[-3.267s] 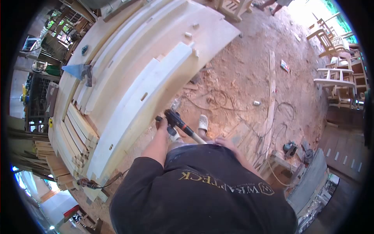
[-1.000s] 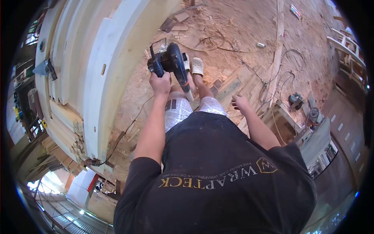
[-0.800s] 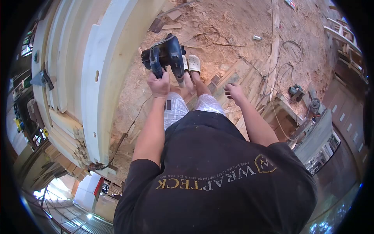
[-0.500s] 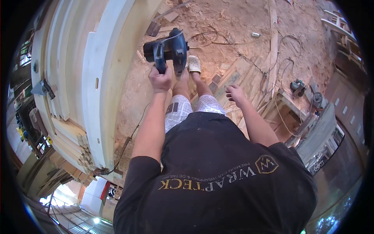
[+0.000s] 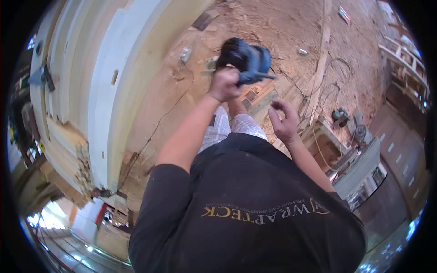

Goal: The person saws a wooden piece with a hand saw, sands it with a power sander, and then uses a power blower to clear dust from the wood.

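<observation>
My left hand [image 5: 226, 85] is closed round the handle of a blue and black power tool that looks like a circular saw [image 5: 259, 57]. The tool is held up in front of my legs, and motion blurs it. Its underside is hidden from me. To the right of it, my right hand [image 5: 286, 122] hangs in the air with thumb and fingers apart and curved, holding nothing. Long pale timber beams [image 5: 105, 91] lie stacked on my left, apart from both hands.
Sawdust and wood offcuts cover the floor [image 5: 282, 27]. Loose cables [image 5: 330, 82] trail on the right, near another power tool [image 5: 339, 117] and a grey machine [image 5: 359, 168]. A tool with a flat metal blade [image 5: 42, 78] rests on the beams at far left.
My left hand has swung the circular saw to the right and turned it. My right hand has come a little lower and its fingers have curved. My view has shifted slightly.
</observation>
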The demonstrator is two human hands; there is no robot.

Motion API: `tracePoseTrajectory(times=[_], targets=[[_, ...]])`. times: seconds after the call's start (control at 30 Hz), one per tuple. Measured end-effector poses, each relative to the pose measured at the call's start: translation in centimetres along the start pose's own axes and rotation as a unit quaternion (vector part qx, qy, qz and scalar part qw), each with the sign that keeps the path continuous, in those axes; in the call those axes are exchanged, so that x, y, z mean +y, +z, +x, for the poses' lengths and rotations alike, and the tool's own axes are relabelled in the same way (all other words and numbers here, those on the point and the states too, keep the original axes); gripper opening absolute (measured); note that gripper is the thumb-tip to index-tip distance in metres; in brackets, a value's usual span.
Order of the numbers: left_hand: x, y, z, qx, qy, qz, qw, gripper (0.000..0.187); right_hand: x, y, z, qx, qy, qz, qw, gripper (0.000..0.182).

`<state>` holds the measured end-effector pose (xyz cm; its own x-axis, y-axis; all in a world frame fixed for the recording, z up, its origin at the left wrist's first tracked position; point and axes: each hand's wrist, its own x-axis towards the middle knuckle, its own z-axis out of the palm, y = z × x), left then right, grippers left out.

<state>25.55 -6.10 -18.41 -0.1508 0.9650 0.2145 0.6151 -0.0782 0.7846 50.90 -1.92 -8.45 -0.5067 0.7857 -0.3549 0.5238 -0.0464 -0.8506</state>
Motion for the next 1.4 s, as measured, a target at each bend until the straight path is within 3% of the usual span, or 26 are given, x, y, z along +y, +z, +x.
tracePoseTrajectory(times=[0.07,0.1,0.17,0.2,0.23,0.3,0.33,0.43,0.47,0.5,0.53,0.57,0.6,0.63,0.67,0.73,0.8,0.9,0.93,0.97,1.07,1.13,1.27,1.33,1.37,1.4], targets=[[1.9,0.6,-0.1,-0.054,0.056,0.031,0.996,0.018,-5.6,0.7,2.7,0.015,-0.224,-0.119,0.967,0.038],[2.2,1.7,-0.4,-0.085,0.084,0.079,0.990,0.015,-5.6,1.1,3.9,0.004,-0.237,-0.120,0.964,0.038],[2.5,4.0,-1.4,-0.182,0.066,-0.024,0.981,0.011,-4.9,2.3,6.6,-0.141,-0.120,-0.159,0.970,0.043],[3.3,5.3,-1.9,-0.109,0.112,-0.053,0.986,0.014,-4.2,2.3,7.2,-0.207,-0.013,-0.178,0.962,0.054],[3.8,6.1,-2.9,-0.199,0.134,0.004,0.971,0.016,-1.9,2.5,7.6,-0.264,0.107,-0.143,0.948,0.060],[6.4,3.8,-2.7,-0.355,0.093,-0.016,0.930,0.015,1.7,2.1,7.2,-0.340,0.253,0.107,0.899,0.062],[6.5,4.1,-3.6,-0.352,0.092,-0.010,0.931,0.015,1.7,1.4,7.1,-0.356,0.320,0.087,0.874,0.062],[6.8,2.9,-4.9,-0.037,0.031,-0.047,0.998,0.013,3.4,0.5,6.9,-0.362,0.310,0.106,0.873,0.061],[7.8,-0.2,-4.5,0.055,-0.013,-0.045,0.997,0.013,3.3,0.0,7.4,-0.365,0.273,0.030,0.889,0.061],[7.3,-4.1,-4.4,0.029,-0.052,-0.004,0.998,0.019,3.1,-0.2,8.0,-0.368,0.235,-0.045,0.899,0.061],[7.4,-7.5,-4.1,0.210,-0.039,0.085,0.973,0.019,2.8,0.0,8.2,-0.352,0.214,-0.076,0.908,0.067],[8.2,-11.5,-4.5,0.302,-0.082,0.106,0.944,0.019,3.5,0.9,8.9,-0.352,0.208,-0.073,0.910,0.067],[6.1,-15.5,-6.5,0.303,-0.049,0.223,0.925,0.018,5.2,2.0,9.2,-0.294,0.177,-0.165,0.925,0.069],[6.3,-19.3,-7.0,0.341,-0.169,0.305,0.873,0.017,6.2,2.9,9.6,-0.234,0.145,-0.255,0.927,0.072],[4.7,-22.4,-7.9,0.408,-0.160,0.354,0.826,0.017,5.8,3.8,10.5,-0.239,0.169,-0.247,0.924,0.076],[0.8,-27.8,-11.2,0.368,-0.194,0.468,0.780,0.022,5.6,5.6,12.2,-0.255,0.171,-0.277,0.910,0.077],[-1.7,-28.2,-13.0,0.343,-0.230,0.518,0.749,0.026,8.0,7.8,13.9,-0.273,0.167,-0.283,0.904,0.071],[-2.9,-27.5,-12.7,0.360,-0.273,0.546,0.706,0.039,2.9,9.7,14.4,-0.316,0.186,-0.283,0.886,0.062],[-3.0,-27.3,-12.7,0.356,-0.300,0.556,0.689,0.039,4.8,10.9,14.9,-0.346,0.118,-0.291,0.884,0.063],[-3.0,-27.2,-12.8,0.353,-0.329,0.564,0.670,0.040,6.7,11.6,15.2,-0.349,0.118,-0.293,0.882,0.063],[-3.2,-27.2,-12.9,0.356,-0.316,0.568,0.672,0.040,6.7,13.2,15.8,-0.343,0.138,-0.239,0.898,0.064],[-3.6,-27.4,-13.2,0.350,-0.318,0.578,0.665,0.042,7.0,14.1,16.2,-0.278,0.221,-0.247,0.901,0.061],[-3.6,-27.2,-13.1,0.362,-0.301,0.575,0.669,0.041,8.9,14.6,16.9,-0.289,0.139,-0.236,0.917,0.058],[-3.4,-27.1,-13.1,0.358,-0.301,0.580,0.667,0.041,8.0,14.3,17.0,-0.257,0.290,-0.157,0.908,0.058],[-3.3,-27.0,-13.0,0.354,-0.302,0.586,0.664,0.041,8.1,14.2,16.9,-0.255,0.290,-0.157,0.909,0.058],[-3.3,-27.0,-13.0,0.354,-0.301,0.584,0.665,0.041,8.7,14.0,16.4,-0.255,0.183,-0.183,0.932,0.058]])
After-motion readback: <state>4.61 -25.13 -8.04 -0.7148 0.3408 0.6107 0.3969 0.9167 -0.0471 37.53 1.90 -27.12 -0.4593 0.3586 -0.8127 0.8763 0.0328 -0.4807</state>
